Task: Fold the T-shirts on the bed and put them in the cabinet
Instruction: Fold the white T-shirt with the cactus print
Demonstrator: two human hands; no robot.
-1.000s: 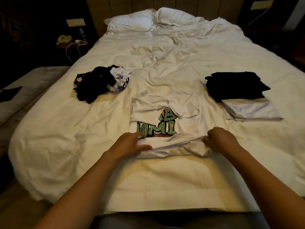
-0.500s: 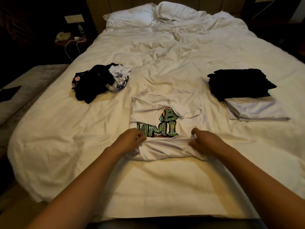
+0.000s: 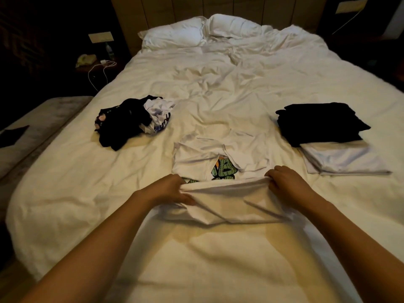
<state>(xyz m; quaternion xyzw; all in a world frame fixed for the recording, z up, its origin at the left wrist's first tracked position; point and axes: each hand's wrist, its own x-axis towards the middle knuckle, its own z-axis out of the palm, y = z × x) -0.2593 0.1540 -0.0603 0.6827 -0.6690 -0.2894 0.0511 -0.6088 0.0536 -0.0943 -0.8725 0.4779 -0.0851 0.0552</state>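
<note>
Fingers (image 3: 269,174) of the right hand (image 3: 284,182) curled over and pinching the raised right end of the white T-shirt's (image 3: 229,200) near edge; left hand (image 3: 170,190) gripping the left end of the same edge, thumb lying along the fabric. Lifted between both hands, a folded band of white cloth, drawn partway over the shirt's green graphic print (image 3: 223,170), only part of the print showing. Lying flat on the bed (image 3: 218,84) near its foot edge, sleeves folded inward. To the right, well apart, a folded stack: black folded shirts (image 3: 319,123) resting on a white folded shirt (image 3: 343,159). To the left, a rumpled heap of unfolded clothes (image 3: 129,121), black and white mixed. At the head of the bed, two white pillows (image 3: 203,31) against a panelled headboard (image 3: 218,7). Left of the bed, a dim nightstand with a white cable (image 3: 98,71).
</note>
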